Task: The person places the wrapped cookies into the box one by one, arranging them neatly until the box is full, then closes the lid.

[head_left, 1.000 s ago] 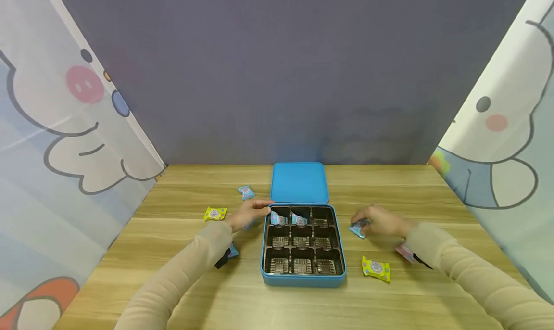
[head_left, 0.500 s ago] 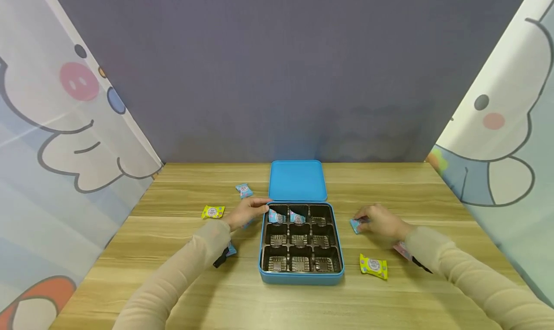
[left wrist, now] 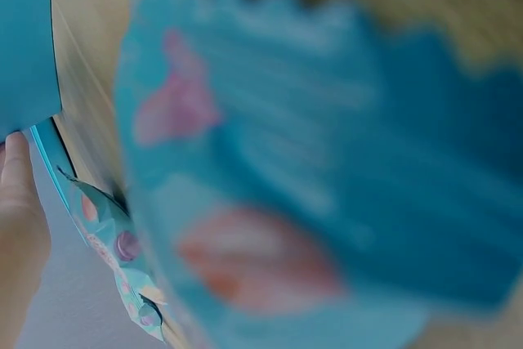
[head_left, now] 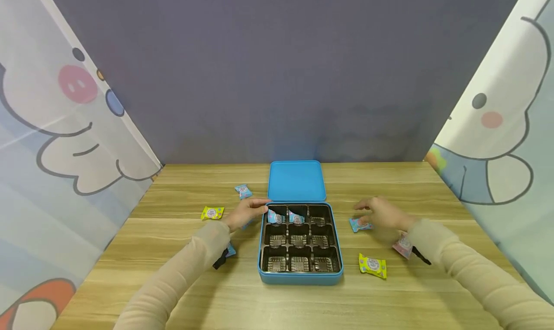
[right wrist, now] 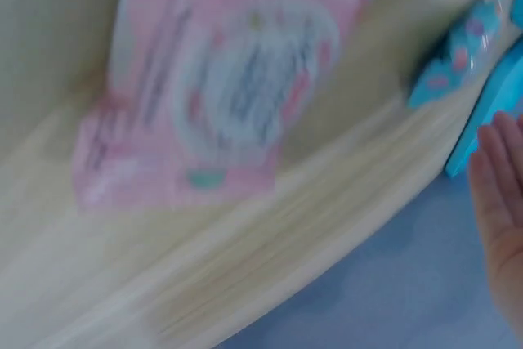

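Observation:
An open blue tin holds a black divided tray; two blue candies sit in its back-left and back-middle compartments. My left hand rests on the tin's back-left corner with its fingers extended. A blue candy lies partly hidden under that hand, and another blue candy looms close in the left wrist view. To the right of the tin, my right hand hovers over a blue candy, its fingers apart and holding nothing. In the right wrist view that blue candy lies clear of the fingers.
The blue lid stands behind the tin. Yellow candies lie on the left and right of the wooden table. A pink candy is by the right wrist, and a blue candy lies back left.
My right hand has lifted off the blue candy and its fingers have spread; the candy stays on the table. The left hand keeps its place on the tin. The head view has shifted slightly.

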`<state>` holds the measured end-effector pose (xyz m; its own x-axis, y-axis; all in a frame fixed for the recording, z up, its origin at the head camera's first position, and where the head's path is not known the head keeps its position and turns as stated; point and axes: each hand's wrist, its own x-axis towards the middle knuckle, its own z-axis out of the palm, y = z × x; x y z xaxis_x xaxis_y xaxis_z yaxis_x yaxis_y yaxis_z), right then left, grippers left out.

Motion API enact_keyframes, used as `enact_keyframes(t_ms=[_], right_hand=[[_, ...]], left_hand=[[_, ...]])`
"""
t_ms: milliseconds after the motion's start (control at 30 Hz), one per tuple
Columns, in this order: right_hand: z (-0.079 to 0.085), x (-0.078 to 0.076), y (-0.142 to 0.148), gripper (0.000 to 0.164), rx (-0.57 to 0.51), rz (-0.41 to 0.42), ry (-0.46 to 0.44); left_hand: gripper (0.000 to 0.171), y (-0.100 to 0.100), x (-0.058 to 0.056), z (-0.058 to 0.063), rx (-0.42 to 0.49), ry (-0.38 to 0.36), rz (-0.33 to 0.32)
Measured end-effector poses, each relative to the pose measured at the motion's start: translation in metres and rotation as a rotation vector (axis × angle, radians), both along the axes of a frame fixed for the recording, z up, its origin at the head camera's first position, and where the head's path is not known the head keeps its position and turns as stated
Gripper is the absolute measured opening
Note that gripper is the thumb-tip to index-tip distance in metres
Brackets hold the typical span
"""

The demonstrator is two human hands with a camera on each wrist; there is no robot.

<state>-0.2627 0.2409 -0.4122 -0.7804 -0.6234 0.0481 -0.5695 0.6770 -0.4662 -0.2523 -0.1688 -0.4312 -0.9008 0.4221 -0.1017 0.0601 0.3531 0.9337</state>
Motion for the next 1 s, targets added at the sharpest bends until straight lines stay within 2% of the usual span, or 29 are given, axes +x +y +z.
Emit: enact_keyframes(t_ms=[67, 167, 267, 367, 567, 767, 1000], right_hand=[[0.003, -0.003, 0.002, 0.042, -0.018, -0.008, -0.018], [0.003, -0.006, 0.006, 0.045, -0.059, -0.023, -0.139], [-0.003, -0.008, 0.010, 0.047, -0.097, -0.031, -0.250], [-0.012, -0.009, 0.013, 0.048, -0.116, -0.023, -0.280], [-0.020, -0.009, 0.014, 0.045, -0.100, -0.020, -0.252], [-0.020, -0.005, 0.012, 0.042, -0.050, -0.061, -0.189], [-0.021, -0.001, 0.006, 0.047, 0.017, -0.072, -0.096]], left_hand=[[0.046, 0.000, -0.001, -0.002, 0.008, -0.002, -0.008], [0.047, 0.000, -0.001, -0.003, 0.013, -0.003, -0.014], [0.047, 0.000, -0.002, -0.003, 0.013, -0.005, -0.009], [0.046, -0.001, -0.003, -0.005, 0.006, 0.002, 0.000], [0.043, -0.001, -0.003, -0.003, -0.013, 0.016, 0.022], [0.045, 0.002, -0.003, -0.002, -0.013, 0.036, -0.002], [0.042, -0.001, -0.005, -0.005, -0.007, 0.007, 0.032]])
